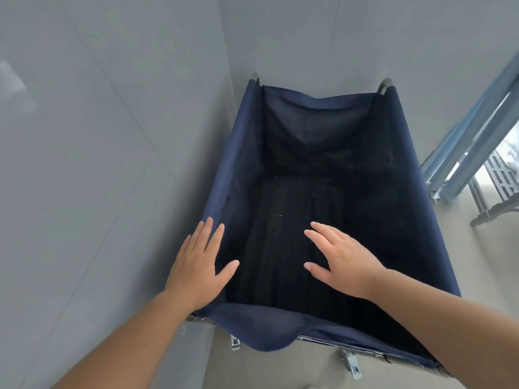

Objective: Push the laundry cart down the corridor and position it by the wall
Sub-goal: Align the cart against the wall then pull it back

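The laundry cart [407, 153] is a dark blue fabric bin on a metal frame, standing in a corner with its left side along the grey wall [98, 164] and its far end at the back wall. Its inside looks dark and holds dark cloth. My left hand [200, 262] hovers with fingers spread over the cart's near left rim. My right hand [341, 256] is spread flat above the cart's opening, holding nothing. I cannot tell whether either hand touches the fabric.
A pale blue metal frame [466, 141] leans at the right beside a bright window opening. A grey metal rack's legs [488, 209] stand on the beige floor [483, 276] to the cart's right. Plastic wheel clips show under the cart's near edge.
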Available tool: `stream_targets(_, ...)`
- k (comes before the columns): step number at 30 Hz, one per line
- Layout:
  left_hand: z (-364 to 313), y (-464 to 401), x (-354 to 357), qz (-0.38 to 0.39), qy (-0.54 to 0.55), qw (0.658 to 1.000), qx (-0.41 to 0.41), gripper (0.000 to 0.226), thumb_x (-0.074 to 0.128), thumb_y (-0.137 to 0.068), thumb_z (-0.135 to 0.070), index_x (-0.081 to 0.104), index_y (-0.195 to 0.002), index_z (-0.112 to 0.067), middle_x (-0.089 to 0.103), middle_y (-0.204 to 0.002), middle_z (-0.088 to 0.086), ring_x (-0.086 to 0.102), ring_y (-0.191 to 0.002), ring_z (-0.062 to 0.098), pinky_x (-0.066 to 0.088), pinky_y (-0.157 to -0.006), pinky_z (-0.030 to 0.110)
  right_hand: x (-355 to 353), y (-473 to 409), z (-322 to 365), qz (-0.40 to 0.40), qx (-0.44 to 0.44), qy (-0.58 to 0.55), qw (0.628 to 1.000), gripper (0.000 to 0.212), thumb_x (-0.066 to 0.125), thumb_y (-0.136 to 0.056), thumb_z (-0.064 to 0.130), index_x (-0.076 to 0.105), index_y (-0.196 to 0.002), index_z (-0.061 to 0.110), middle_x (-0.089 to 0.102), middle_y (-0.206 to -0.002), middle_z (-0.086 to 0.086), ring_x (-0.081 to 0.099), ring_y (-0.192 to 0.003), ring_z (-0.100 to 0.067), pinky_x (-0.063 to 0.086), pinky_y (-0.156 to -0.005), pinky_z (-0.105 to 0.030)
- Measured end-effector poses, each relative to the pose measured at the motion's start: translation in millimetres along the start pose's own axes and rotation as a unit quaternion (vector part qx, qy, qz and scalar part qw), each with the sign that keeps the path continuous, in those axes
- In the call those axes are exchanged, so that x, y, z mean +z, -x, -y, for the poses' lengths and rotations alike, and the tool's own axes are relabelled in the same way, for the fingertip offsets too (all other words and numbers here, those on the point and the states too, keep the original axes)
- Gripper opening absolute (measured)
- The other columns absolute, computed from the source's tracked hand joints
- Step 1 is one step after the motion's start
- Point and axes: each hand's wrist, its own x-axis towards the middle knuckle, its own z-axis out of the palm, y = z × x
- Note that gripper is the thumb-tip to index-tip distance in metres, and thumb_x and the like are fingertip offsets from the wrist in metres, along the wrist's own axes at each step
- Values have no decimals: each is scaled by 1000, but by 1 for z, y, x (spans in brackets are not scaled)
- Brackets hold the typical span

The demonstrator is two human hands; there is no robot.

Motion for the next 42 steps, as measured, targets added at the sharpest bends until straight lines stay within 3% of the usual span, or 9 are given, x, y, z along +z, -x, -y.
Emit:
stream_targets(3, 5, -7, 0, 4, 9, 1000, -12, 81, 22, -90, -69, -18, -150, -30, -24, -158, -8, -31, -139, 3, -14, -112, 26, 0, -31, 15, -1, -30, -2, 1000, 74, 35, -92, 63, 27, -151, 20, 23, -159, -2, 20, -145, -20, 18, -115, -31)
stream_targets(6, 5, -17, 0, 7, 20, 1000, -4, 81, 22, -91, -67, -15, -151, -28, -24, -158, -8, -32, -138, 3, -12, -113, 27, 2, -58, 28, -14, -42, -5, 999, 73, 36, -92, 63, 27, -151, 19, 23, -159, -3, 20, -145, -19, 19, -115, -32)
stream_targets(14, 9, -31, -1, 3, 47, 999, -12, 79, 11, -89, -72, -26, -145, -28, -25, -158, -9, -32, -138, 2, -11, -114, 26, 7, -130, 66, -26, 1, -85, 996, 86, 39, -88, 70, 11, -153, 22, 9, -162, 4, 6, -145, -12, 9, -107, -23)
stream_targets(19, 8, -29, 0, 0, 53, 998, -28, 77, 5, -88, -73, -34, -140, -32, -28, -157, -10, -34, -138, 2, -11, -113, 26, 9, -170, 78, -19, 35, -137, 990, 87, 41, -89, 69, 8, -154, 21, 7, -162, 3, 3, -146, -13, 9, -111, -27)
stream_targets(22, 7, -31, 1, 6, 47, 998, -32, 75, 0, -87, -74, -29, -142, -31, -29, -156, -9, -33, -139, 5, -11, -114, 28, 10, -199, 83, -31, 50, -164, 985, 87, 41, -90, 67, 8, -154, 19, 6, -162, 0, 2, -147, -14, 9, -113, -29)
stream_targets(25, 5, -31, 2, 13, 47, 998, -41, 78, -1, -86, -76, -29, -142, -30, -31, -155, -9, -32, -139, 7, -9, -116, 29, 16, -221, 89, -45, 49, -151, 986, 88, 38, -90, 69, 5, -154, 19, 2, -163, -1, -1, -147, -16, 7, -113, -31)
stream_targets(30, 7, -34, 2, 17, 83, 993, -77, 80, 6, -84, -79, -36, -137, -37, -35, -152, -15, -33, -138, 3, -6, -117, 29, 29, -250, 96, -44, -5, -63, 997, 85, 15, -86, 79, -5, -153, 30, -13, -162, 2, -17, -145, -17, -6, -113, -38)
stream_targets(36, 2, -36, -2, 35, 79, 992, -87, 74, -4, -78, -82, -47, -125, -46, -42, -145, -19, -32, -138, 5, -9, -115, 27, 37, -275, 90, -47, -61, -5, 997, 80, 10, -88, 79, 12, -152, 31, -5, -163, 2, -22, -144, -20, -13, -110, -38)
stream_targets(42, 3, -37, -4, 47, 70, 992, -90, 78, -10, -74, -83, -44, -129, -41, -36, -151, -13, -30, -141, 8, -6, -118, 31, 40, -283, 88, -58, -86, 3, 995, 75, 16, -91, 75, 20, -150, 29, -2, -163, -2, -28, -141, -23, -20, -106, -35)
